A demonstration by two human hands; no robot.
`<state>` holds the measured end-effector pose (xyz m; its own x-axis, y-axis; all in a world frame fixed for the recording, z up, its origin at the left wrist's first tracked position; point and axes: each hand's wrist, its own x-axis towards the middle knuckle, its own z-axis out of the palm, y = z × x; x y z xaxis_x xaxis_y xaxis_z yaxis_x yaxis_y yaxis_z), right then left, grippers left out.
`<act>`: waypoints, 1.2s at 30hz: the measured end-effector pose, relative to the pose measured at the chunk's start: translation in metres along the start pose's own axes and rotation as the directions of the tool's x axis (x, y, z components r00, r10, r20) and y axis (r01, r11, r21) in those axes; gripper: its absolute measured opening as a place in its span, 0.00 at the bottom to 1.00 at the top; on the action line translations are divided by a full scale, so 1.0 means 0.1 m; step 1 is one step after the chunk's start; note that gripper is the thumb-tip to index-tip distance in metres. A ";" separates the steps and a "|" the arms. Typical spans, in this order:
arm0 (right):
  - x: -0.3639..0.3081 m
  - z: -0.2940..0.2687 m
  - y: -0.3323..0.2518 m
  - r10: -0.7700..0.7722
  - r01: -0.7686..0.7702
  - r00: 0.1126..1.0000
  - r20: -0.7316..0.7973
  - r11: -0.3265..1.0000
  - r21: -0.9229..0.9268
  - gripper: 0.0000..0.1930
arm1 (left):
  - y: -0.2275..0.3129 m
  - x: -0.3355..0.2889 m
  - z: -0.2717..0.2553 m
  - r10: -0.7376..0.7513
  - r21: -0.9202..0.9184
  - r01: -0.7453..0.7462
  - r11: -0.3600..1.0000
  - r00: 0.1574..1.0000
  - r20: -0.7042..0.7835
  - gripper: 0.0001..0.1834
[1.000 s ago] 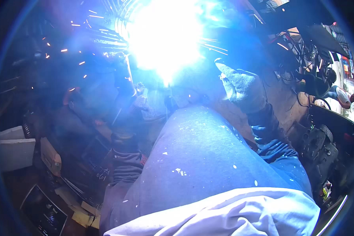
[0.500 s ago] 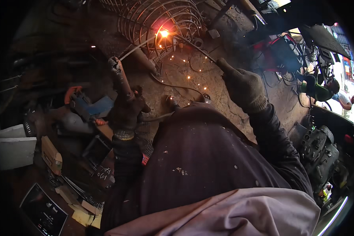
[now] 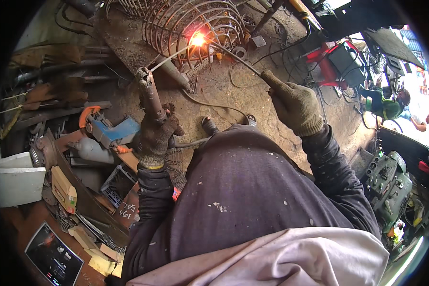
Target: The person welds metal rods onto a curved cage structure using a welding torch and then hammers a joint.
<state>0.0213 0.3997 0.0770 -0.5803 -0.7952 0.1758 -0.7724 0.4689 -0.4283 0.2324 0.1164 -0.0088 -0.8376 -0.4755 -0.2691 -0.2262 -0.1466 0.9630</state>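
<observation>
My gloved left hand (image 3: 155, 138) is closed around a worn, tube-shaped welding electrode holder (image 3: 150, 95). A thin pale electrode (image 3: 169, 58) runs from its tip up to a bright arc on a cage of curved metal bars (image 3: 163, 28). From the other side, my gloved right hand (image 3: 295, 106) grips a thin metal rod (image 3: 238, 59), its far end close to the arc. Glare hides the exact point where the electrode, rod and cage meet. Below my left hand, a cable (image 3: 193, 143) trails toward my dark-clothed body.
A blue-and-orange tool (image 3: 110, 129), a grey cylinder (image 3: 90, 149) and a black crate (image 3: 117, 185) crowd the left side. On the right stand a red chair-like object (image 3: 319, 59) and a green-grey machine (image 3: 388, 188). Another person (image 3: 388, 106) is at the far right. Cables cross the floor.
The surroundings look much brighter now, and the flying sparks seen earlier are gone. Both hands keep nearly the same place, with the arc still glowing at the cage.
</observation>
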 end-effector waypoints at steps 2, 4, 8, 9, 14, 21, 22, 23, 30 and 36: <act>0.00 -0.02 -0.01 0.009 -0.009 1.000 0.009 1.000 -0.004 0.23 | 0.01 0.00 0.01 0.015 0.024 -0.015 1.000 1.000 -0.011 0.19; 0.00 -0.02 -0.01 0.022 -0.022 1.000 0.018 1.000 -0.009 0.22 | 0.03 0.00 0.01 -0.028 -0.018 0.028 0.999 1.000 0.012 0.17; 0.00 -0.05 0.00 0.022 -0.022 1.000 0.019 1.000 -0.017 0.22 | -0.03 0.01 0.00 0.035 -0.029 -0.036 0.999 0.999 -0.007 0.16; 0.00 -0.06 0.00 0.030 -0.029 0.999 0.037 0.999 -0.028 0.21 | -0.01 0.00 0.00 0.016 -0.037 -0.017 0.999 1.000 -0.011 0.15; -0.04 -0.06 0.05 0.029 -0.029 0.999 0.018 0.999 -0.034 0.22 | 0.01 -0.01 0.06 0.047 -0.045 -0.050 0.998 0.997 -0.055 0.15; -0.05 -0.10 0.05 0.011 -0.011 1.000 -0.001 0.995 -0.095 0.22 | 0.09 -0.07 0.08 0.059 -0.094 -0.063 0.994 0.997 -0.039 0.14; -0.06 -0.11 0.05 0.014 -0.014 1.000 -0.007 0.995 -0.097 0.22 | 0.11 -0.08 0.09 0.061 -0.094 -0.064 0.994 0.998 -0.034 0.13; -0.06 -0.13 0.03 0.028 -0.027 1.000 0.002 0.995 -0.096 0.22 | 0.12 -0.09 0.10 0.066 -0.091 -0.068 0.993 0.997 -0.028 0.13; -0.05 -0.42 -0.10 0.071 -0.063 0.995 0.069 0.991 -0.114 0.21 | 0.09 -0.05 0.05 0.087 -0.147 -0.086 0.985 0.996 -0.001 0.15; -0.29 -0.77 0.00 0.197 -0.191 0.980 -0.018 0.967 0.167 0.19 | -0.08 -0.08 -0.28 0.155 -0.175 -0.166 0.971 0.985 -0.074 0.19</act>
<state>0.0179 0.4522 0.1407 -0.7256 -0.6802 0.1044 -0.5932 0.5414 -0.5958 0.2552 0.0974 -0.0152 -0.8231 -0.5557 -0.1172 0.0061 -0.2150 0.9766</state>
